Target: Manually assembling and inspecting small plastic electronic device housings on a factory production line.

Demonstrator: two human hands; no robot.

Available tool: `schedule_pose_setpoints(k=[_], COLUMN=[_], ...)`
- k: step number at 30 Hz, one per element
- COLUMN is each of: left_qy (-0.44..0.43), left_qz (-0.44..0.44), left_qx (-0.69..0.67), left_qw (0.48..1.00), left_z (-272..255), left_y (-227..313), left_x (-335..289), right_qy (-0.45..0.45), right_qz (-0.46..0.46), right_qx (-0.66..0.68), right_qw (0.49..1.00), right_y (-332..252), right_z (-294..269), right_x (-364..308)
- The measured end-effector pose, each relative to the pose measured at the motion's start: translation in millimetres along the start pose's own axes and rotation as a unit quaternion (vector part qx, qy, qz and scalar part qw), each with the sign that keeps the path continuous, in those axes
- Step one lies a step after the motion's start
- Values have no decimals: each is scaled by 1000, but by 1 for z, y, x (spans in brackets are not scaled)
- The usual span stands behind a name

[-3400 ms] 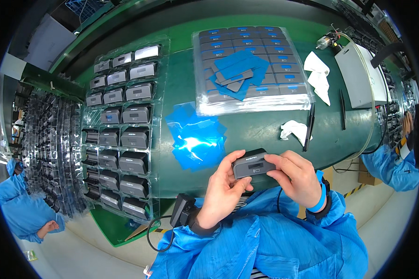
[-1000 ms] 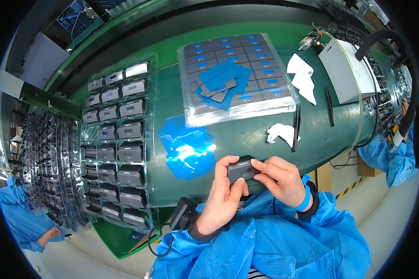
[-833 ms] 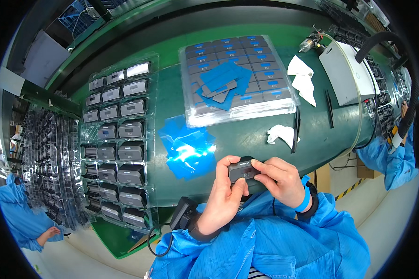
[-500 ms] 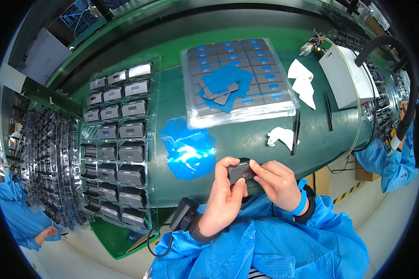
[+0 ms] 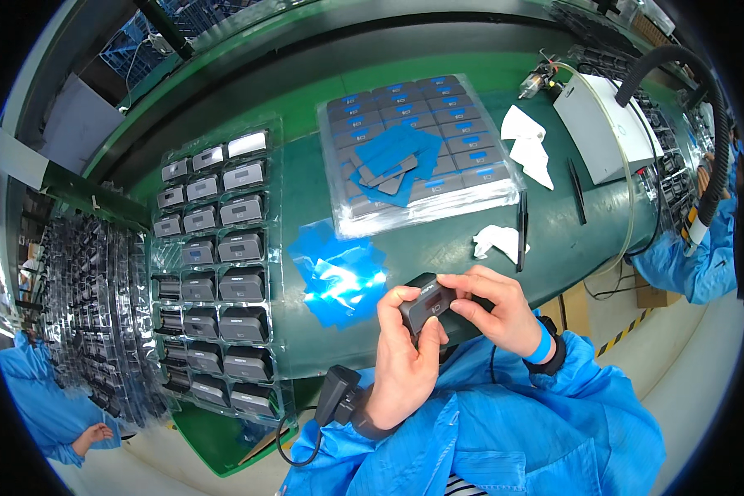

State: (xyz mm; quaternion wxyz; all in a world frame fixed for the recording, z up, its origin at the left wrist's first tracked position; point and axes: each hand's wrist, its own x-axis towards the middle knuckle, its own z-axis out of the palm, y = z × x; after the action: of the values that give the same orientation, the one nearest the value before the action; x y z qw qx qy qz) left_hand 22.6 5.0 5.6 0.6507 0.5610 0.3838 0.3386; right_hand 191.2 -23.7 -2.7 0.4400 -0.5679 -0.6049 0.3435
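A small dark grey, box-shaped device casing [image 5: 429, 307] is held tilted between my two hands, close to the near edge of the green table [image 5: 438, 258]. My left hand [image 5: 407, 355] grips its left end, with fingers behind and the thumb on the lower front. Closed on its right end is my right hand [image 5: 492, 306], fingertips at the top edge and right side. Left of the hands lies a pile of shiny blue film sheets [image 5: 337, 277]. Beyond them, a clear tray [image 5: 438, 217] carries rows of dark grey pieces, with blue sheets [image 5: 401, 157] and grey plates on top.
At the left, a clear tray [image 5: 277, 248] holds several similar casings, beside tall tray stacks [image 5: 91, 298]. White wipes [image 5: 498, 241], black tweezers [image 5: 576, 192], another slim black tool [image 5: 522, 231] and a white box [image 5: 608, 128] with a hose are on the right. Other people in blue work nearby.
The casing has tilted, its right end rising, and my right fingers have shifted along its top and right side. The whole view has also shifted slightly. Both hands keep their hold.
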Motion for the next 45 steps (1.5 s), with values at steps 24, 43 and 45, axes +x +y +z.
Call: schedule_pose_setpoints(k=[24, 43, 45], left_qy=[-50, -65, -60], left_qz=[-60, -102, -103], left_qx=[-226, -229, -219], left_qw=[971, 966, 968], left_z=[-24, -10, -9], left_y=[-8, -12, -12], left_x=[0, 5, 5], right_qy=[-28, 3, -8], right_qz=[-12, -17, -18], right_qx=[8, -14, -34], right_qw=[999, 1000, 999], right_y=[-12, -12, -14], right_z=[0, -7, -8], right_x=[-4, -22, -22])
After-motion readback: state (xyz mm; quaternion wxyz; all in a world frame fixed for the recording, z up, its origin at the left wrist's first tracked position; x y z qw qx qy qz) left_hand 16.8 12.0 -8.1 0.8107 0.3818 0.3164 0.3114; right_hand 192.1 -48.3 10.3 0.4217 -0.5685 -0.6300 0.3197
